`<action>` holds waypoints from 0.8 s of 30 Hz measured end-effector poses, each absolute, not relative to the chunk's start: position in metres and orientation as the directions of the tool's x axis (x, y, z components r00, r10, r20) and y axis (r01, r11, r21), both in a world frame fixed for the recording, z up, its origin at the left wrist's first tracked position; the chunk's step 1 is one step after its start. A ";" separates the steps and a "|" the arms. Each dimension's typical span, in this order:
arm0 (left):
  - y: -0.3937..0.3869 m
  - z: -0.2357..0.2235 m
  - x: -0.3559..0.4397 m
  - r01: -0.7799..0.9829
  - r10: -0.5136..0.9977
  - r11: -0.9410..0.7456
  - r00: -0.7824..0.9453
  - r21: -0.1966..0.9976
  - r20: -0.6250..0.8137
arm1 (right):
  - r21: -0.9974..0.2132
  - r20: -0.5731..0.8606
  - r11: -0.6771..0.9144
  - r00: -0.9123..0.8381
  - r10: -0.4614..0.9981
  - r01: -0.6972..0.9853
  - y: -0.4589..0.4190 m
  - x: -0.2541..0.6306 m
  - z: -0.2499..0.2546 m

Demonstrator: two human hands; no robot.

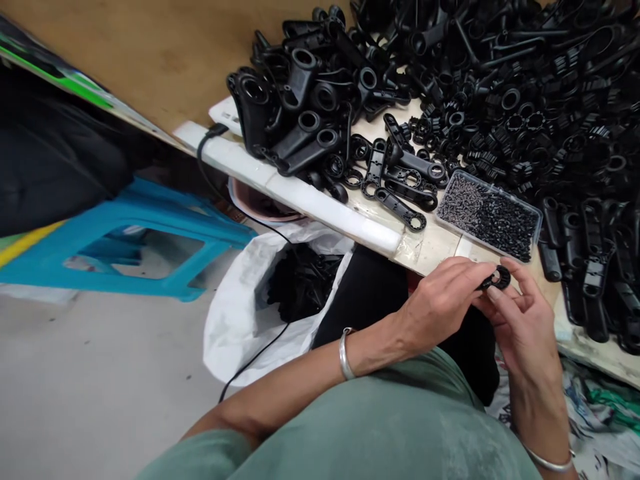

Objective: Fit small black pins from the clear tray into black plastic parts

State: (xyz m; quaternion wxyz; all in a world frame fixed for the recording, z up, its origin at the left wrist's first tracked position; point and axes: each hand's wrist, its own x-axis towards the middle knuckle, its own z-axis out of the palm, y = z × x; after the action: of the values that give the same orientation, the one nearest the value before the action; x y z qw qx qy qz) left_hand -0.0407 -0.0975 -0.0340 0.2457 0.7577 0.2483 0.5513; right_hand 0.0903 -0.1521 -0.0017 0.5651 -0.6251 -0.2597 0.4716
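A small black plastic ring [503, 276] sits between my two hands, just off the table's front edge. My left hand [440, 297] is closed, its fingertips pinched at the ring's left side; whether a tiny part is also in them is hidden. My right hand [525, 317] grips the ring from the right between thumb and fingers. Just beyond them is a clear plastic box [538, 230] of tiny parts, greyish metal bits [463, 199] on the left and black bits [507, 223] on the right.
Several flat black arms [400, 208] lie left of the box, and more black arms [594, 273] to its right. Behind is a heap of black rings and gears [510, 100]. A white sack [230, 333] with black parts, a cable [260, 350] and a blue stool [150, 207] stand at left.
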 end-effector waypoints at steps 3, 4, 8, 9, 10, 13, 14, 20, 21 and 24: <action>-0.099 -0.032 -0.041 0.100 0.645 -0.758 0.269 0.645 0.715 | -0.945 -0.314 -0.231 0.443 0.840 -0.231 -0.150 0.089 -0.004; -0.100 -0.032 -0.040 0.092 0.648 -0.754 0.273 0.651 0.711 | -0.946 -0.313 -0.232 0.451 0.836 -0.226 -0.150 0.089 -0.005; -0.103 -0.033 -0.039 0.044 0.666 -0.727 0.285 0.685 0.689 | -0.957 -0.285 -0.219 0.487 0.826 -0.190 -0.148 0.089 -0.008; -0.103 -0.033 -0.039 0.036 0.672 -0.721 0.279 0.692 0.686 | -0.958 -0.283 -0.220 0.487 0.826 -0.184 -0.148 0.089 -0.008; -0.103 -0.033 -0.039 0.032 0.678 -0.716 0.274 0.698 0.682 | -0.958 -0.283 -0.224 0.481 0.830 -0.177 -0.147 0.090 -0.008; -0.102 -0.032 -0.041 0.044 0.711 -0.681 0.280 0.731 0.645 | -0.953 -0.301 -0.259 0.412 0.860 -0.155 -0.146 0.093 -0.007; -0.102 -0.032 -0.042 0.049 0.720 -0.669 0.288 0.742 0.631 | -0.950 -0.311 -0.271 0.387 0.868 -0.156 -0.146 0.094 -0.006; -0.102 -0.031 -0.042 0.053 0.727 -0.659 0.300 0.750 0.618 | -0.938 -0.343 -0.282 0.422 0.839 -0.203 -0.144 0.094 -0.004; -0.102 -0.031 -0.042 0.059 0.722 -0.666 0.301 0.743 0.623 | -0.939 -0.341 -0.277 0.433 0.834 -0.206 -0.143 0.092 -0.005; -0.101 -0.030 -0.043 0.075 0.708 -0.681 0.325 0.729 0.628 | -0.941 -0.333 -0.278 0.395 0.856 -0.191 -0.142 0.092 -0.005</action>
State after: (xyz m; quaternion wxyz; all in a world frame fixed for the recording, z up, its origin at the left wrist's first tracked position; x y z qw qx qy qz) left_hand -0.0427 -0.1010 -0.0300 0.3041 0.7548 0.2591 0.5202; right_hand 0.0917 -0.1419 -0.0052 0.5411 -0.6361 -0.2615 0.4840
